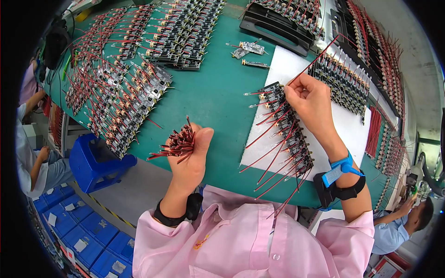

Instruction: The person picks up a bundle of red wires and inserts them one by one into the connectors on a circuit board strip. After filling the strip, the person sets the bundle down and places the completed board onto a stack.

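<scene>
My left hand (191,164) is closed around a thick bundle of short red-and-black wires (178,142), their cut ends pointing up and to the left. With thumb and fingertips, my right hand (311,99) pinches a single red-and-black wire (320,56) whose long end slants up to the right. That hand is at the far end of a dark strip of small circuit boards (291,134). Several wires from this strip trail toward me and to the left. Underneath lies a white foam sheet (283,65). My fingers hide the near end of the held wire.
Rows of wired circuit boards (134,99) cover the left of the green mat (222,97). More board strips (340,81) lie to the right, beside a black tray (276,32). Loose boards (250,48) sit in between. A blue stool (95,162) and co-workers are beyond the table edges.
</scene>
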{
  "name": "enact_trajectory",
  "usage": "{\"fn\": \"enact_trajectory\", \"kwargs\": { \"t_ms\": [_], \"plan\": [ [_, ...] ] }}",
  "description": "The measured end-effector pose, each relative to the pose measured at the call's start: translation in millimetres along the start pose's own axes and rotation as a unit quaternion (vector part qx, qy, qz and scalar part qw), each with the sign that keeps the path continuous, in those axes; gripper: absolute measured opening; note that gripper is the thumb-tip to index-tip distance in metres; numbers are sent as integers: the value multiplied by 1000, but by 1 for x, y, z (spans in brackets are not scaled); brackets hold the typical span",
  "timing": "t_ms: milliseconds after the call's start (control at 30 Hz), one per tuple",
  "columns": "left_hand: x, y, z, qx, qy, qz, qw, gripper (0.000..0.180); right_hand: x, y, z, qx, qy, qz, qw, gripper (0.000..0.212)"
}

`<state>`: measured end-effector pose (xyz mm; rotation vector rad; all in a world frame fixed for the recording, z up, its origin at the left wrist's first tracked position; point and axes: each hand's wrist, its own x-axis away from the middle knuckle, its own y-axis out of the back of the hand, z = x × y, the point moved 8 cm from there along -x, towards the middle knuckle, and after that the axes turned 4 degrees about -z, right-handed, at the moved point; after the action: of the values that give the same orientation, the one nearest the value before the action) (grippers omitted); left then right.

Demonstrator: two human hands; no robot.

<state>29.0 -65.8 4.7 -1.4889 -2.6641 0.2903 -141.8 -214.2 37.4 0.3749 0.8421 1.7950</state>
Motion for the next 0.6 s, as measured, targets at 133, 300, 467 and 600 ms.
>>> {"fn": "enact_trajectory", "kwargs": {
  "t_ms": [133,300,467,600],
  "plan": [
    [-1,-1,0,-16,-12,13,1000,31,0,2,-3,-21,-25,-5,999,11],
    [0,-1,-1,-19,-14,9,1000,31,0,2,-6,-36,-36,-5,999,12],
    [0,-2,-3,-61,-35,20,997,34,-1,2,-4,-11,-22,-14,1000,12],
    [-1,-2,-4,-61,-38,23,997,34,0,3,-6,-22,-31,-14,999,13]
  ]
}}
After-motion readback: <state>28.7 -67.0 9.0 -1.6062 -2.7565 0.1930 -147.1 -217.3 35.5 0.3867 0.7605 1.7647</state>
